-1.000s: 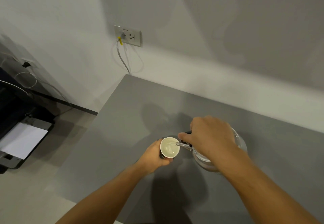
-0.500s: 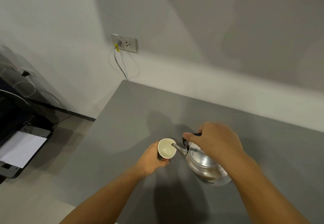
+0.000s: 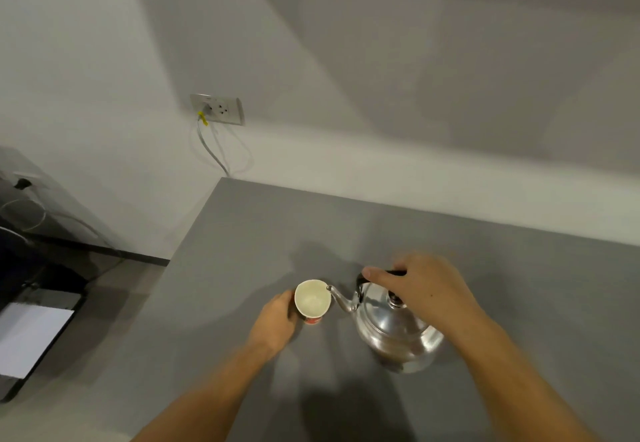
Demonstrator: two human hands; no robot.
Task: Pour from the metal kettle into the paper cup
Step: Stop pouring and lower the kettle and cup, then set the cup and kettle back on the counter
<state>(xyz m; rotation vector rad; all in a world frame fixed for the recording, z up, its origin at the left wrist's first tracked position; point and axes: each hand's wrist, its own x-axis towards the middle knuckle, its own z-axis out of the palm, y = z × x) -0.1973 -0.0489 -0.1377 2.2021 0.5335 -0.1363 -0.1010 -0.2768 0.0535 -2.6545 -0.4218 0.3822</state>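
Observation:
A shiny metal kettle with a black handle stands or hovers just over the grey table, right of a paper cup. My right hand is closed around the kettle's handle from above. The thin spout tip sits at the cup's right rim. The cup is white inside with a red band near its base, and its rim looks slightly squeezed. My left hand grips the cup's left side. I cannot tell whether liquid is in the cup.
The table's left edge runs diagonally from the wall corner toward me. A wall socket with a cable hangs behind the corner. Low at the far left stands a black printer holding white paper.
The kettle has tipped back from a steep tilt over the cup to nearly upright, moving right and down. My view rose. My left hand stays on the cup.

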